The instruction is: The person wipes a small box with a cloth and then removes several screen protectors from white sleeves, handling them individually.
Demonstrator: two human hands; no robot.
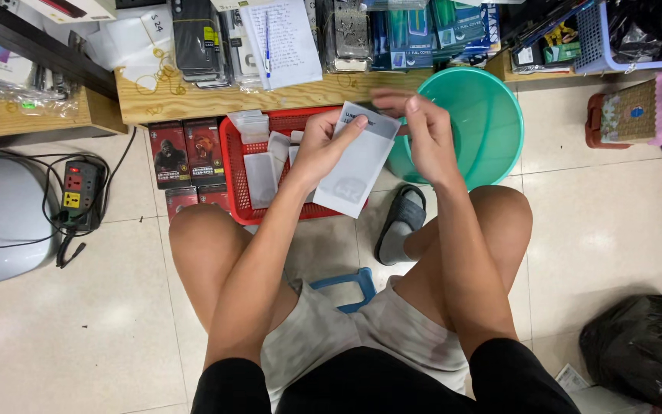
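Nearest the camera are the person's bare knees, pale shorts and the blue edge of a low stool (346, 285) on glossy cream floor tiles, with a grey sandal (401, 225) on one foot and a crumpled black plastic bag (645, 349) off to the right. Just above the knees both hands meet on a flat white packet (358, 165), a thin rectangular sleeve with a grey band across its top, held tilted in the air over the near edge of the red basket. The left hand (322, 146) pinches its upper left side, thumb laid across the front and fingers curled behind; the right hand (423, 126) has its fingers closed narrowly on the top right corner. The packet looks light and fairly stiff, probably card or plastic film with a smooth, slightly slippery face, likely to crease if squeezed mid-panel, so the edges and corners seem the safest grip. Beyond it the red basket (233, 165), a plastic lattice, holds more pale packets standing on end. Beside it sits a smooth teal plastic basin (492, 126), and to the left dark printed boxes (185, 153) and a power strip (80, 192). Farthest is a raw wooden shelf (216, 100) stacked with packaged goods and a sheet of paper.
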